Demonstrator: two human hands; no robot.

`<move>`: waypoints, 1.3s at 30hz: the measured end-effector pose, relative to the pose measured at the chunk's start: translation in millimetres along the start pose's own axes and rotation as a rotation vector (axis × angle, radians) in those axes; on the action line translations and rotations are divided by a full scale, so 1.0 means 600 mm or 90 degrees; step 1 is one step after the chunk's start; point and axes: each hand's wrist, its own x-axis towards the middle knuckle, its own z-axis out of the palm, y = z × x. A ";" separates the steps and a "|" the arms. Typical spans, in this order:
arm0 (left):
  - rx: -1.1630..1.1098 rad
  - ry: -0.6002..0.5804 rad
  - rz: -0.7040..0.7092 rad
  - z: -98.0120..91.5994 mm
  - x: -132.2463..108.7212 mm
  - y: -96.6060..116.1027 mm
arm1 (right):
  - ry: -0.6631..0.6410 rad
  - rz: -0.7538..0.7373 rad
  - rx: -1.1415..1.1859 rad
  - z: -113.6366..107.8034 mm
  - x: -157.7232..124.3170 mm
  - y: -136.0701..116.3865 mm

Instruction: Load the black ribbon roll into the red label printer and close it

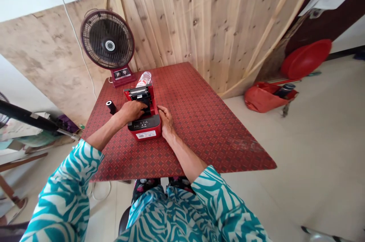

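On the red table [199, 120] by the plank wall, the printer [144, 124] sits at your twelve o'clock, lid up, a black roll [110, 107] at its nine. Your left hand [131, 111] curls into the open bay, whether holding anything I cannot tell; your right hand [166, 120] lies open against the printer's three o'clock side.

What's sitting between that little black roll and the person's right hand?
In the head view, the opened red printer sits there, with the left hand reaching into it.
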 end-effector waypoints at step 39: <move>0.053 0.230 -0.268 -0.073 -0.010 -0.163 | -0.001 0.053 -0.012 -0.020 0.007 0.005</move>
